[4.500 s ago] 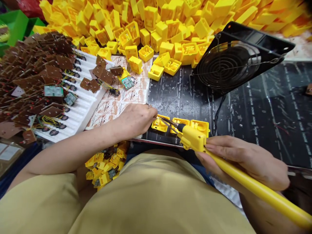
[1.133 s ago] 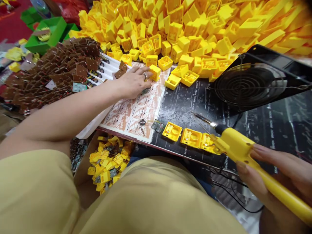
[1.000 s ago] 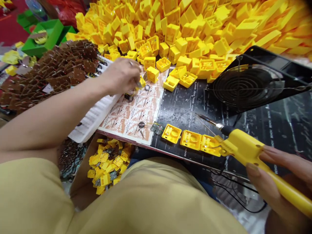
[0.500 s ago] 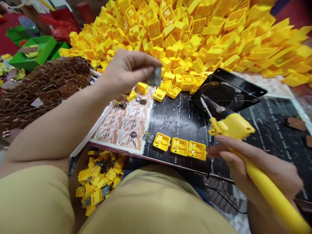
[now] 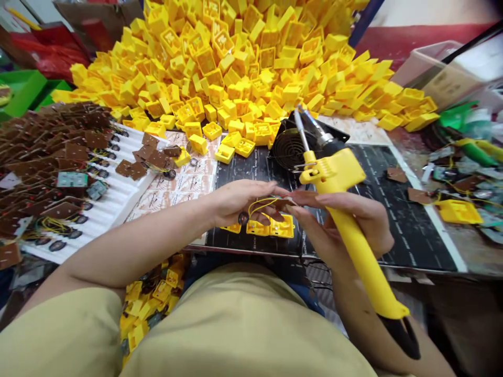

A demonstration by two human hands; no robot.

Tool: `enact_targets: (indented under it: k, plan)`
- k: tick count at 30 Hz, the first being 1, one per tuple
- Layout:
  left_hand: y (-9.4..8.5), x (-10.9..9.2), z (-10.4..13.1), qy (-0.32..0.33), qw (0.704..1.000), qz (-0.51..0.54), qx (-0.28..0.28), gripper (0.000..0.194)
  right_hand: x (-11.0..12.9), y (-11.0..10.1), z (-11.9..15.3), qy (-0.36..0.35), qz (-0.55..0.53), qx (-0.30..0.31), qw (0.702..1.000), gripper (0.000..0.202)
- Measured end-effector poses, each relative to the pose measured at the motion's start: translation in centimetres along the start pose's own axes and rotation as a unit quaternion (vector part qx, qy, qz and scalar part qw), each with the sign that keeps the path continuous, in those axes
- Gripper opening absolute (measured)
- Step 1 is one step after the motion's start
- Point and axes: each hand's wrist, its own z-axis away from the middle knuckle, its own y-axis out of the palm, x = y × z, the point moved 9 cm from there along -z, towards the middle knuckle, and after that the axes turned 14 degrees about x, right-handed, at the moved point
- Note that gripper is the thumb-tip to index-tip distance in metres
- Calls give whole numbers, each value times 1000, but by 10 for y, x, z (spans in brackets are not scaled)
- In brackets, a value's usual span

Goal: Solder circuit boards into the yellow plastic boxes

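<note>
My left hand is closed in a pinch on a small circuit board, seen nearly edge-on and mostly covered by fingers. Yellow wires loop from it to a small round black speaker hanging below my fingers. Wrapped in my right hand is a yellow soldering gun, its metal tip pointing up and away; the thumb and fingertips of that hand also meet the board. Under both hands, open yellow plastic cases lie on the black mat, partly hidden.
A big heap of yellow cases fills the back. Brown circuit boards with speakers cover a white corrugated tray at left. Behind the gun stands a black fan. Loose parts and a yellow case lie at right.
My left hand has come down and right to meet my right hand, and wires with a speaker now show beneath it. The soldering gun stands more upright. The view has swung right.
</note>
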Motion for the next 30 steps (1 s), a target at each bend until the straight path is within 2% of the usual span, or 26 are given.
enact_targets:
  k: [3,6,9,12,14,16,18,21,23,24,26,28,30]
  plan:
    - [-10,8,7,9,999,38,-22,32,10,-13,7,-13,-7,-44,999,48]
    - [-9,16,8,2,1000,16,9,33,19,-17,10,-27,18,-27,999,52]
    - [1,20,5,-3,998,-39,39,48,30,-17,10,-73,64,15,995,51]
    - [12,12,3,41,994,-92,41,57,39,-15,10,-122,109,48,985,48]
    - [13,-2,7,105,986,-132,-7,54,40,-15,9,-127,116,48,984,48]
    - [13,-20,17,167,962,-203,-75,46,39,-15,9,-116,106,43,987,47]
    - [18,-37,28,213,922,-299,-122,33,36,-13,9,-95,93,31,991,45]
    - [33,-54,41,261,865,-405,-138,17,30,-11,9,-55,81,9,995,41]
    - [38,-55,42,260,855,-428,-135,16,29,-8,9,-41,77,3,996,39]
    - [38,-53,40,249,860,-426,-132,17,29,-7,9,-40,75,2,996,39]
    - [34,-43,32,222,887,-384,-125,22,30,-4,9,-43,71,-1,997,41]
    - [27,-31,25,208,929,-286,-111,31,30,-1,12,-47,62,-8,997,44]
    - [19,-24,23,204,956,-181,-106,35,25,1,18,-43,41,-8,998,48]
